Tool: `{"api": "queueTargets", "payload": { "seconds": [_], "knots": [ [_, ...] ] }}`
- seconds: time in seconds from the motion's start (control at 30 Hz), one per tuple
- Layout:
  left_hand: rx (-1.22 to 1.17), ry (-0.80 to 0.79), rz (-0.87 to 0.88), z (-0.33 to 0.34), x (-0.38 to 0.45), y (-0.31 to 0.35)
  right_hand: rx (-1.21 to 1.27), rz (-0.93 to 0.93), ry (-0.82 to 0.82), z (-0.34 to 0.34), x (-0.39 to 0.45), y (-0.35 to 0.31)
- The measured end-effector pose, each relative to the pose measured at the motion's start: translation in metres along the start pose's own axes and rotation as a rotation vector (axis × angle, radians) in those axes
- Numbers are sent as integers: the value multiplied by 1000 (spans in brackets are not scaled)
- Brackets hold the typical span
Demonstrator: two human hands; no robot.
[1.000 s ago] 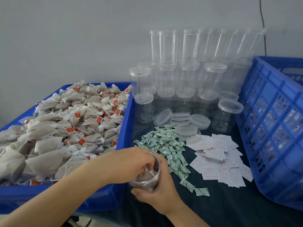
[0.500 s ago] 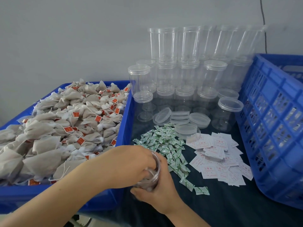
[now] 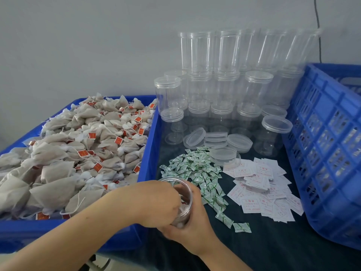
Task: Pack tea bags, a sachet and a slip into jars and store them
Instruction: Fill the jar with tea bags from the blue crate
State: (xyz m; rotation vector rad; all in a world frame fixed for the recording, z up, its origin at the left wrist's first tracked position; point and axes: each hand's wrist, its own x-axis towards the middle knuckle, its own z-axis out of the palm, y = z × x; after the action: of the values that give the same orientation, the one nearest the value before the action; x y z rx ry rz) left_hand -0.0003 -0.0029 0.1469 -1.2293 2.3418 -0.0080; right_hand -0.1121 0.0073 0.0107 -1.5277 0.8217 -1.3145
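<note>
Barely anything is shifting since a second ago: the left hand [image 3: 156, 204] is still pushing tea bags down into the jar [image 3: 180, 200], fingers curled inside its mouth, while the right hand [image 3: 192, 229] is gripping the jar from below at about 6 o'clock on the dark surface [image 3: 273, 247]. I'd be keeping the jar steady and tucking strings in so nothing catches the rim. Sachets [image 3: 197, 173] are lying at 1 o'clock of the jar, slips [image 3: 261, 188] at 3 o'clock, the tea bag crate [image 3: 150, 153] at 9.

Left hand's fingers [image 3: 175, 194] have pushed deeper into the jar [image 3: 183, 204].
</note>
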Motion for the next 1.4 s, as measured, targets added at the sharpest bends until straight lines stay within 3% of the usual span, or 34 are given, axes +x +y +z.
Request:
{"api": "queueTargets", "payload": {
  "seconds": [0.1, 0.2, 0.5, 0.6, 0.73, 0.83, 0.9, 1.0, 1.13, 1.4],
  "knots": [
    [-128, -130, 67, -8, 4, -3, 18, 9, -18, 0, 0, -2],
    [-105, -229, 118, -16, 8, -5, 18, 16, -30, 0, 0, -2],
    [-175, -342, 88, -34, 20, -6, 0, 30, -25, -1, -1, -2],
    [-279, -289, 78, -49, 19, -16, -5, 50, -32, -1, -1, 0],
    [-677, -213, 96, -61, 27, -33, -13, 80, -6, 0, -2, 0],
    [-858, -30, 79, -56, 41, -45, -47, 67, 13, 1, -4, -2],
    [-830, 122, 34, -48, 58, -51, -67, 51, 19, 1, -3, -2],
    [-610, 172, -11, -35, 87, -54, -83, 41, 17, 2, -3, -2],
    [-370, 136, -70, -14, 123, -48, -89, 29, 19, 2, -4, -1],
    [-353, -95, -114, 13, 138, -59, -138, 12, 20, 2, -2, 5]
  ]
}}
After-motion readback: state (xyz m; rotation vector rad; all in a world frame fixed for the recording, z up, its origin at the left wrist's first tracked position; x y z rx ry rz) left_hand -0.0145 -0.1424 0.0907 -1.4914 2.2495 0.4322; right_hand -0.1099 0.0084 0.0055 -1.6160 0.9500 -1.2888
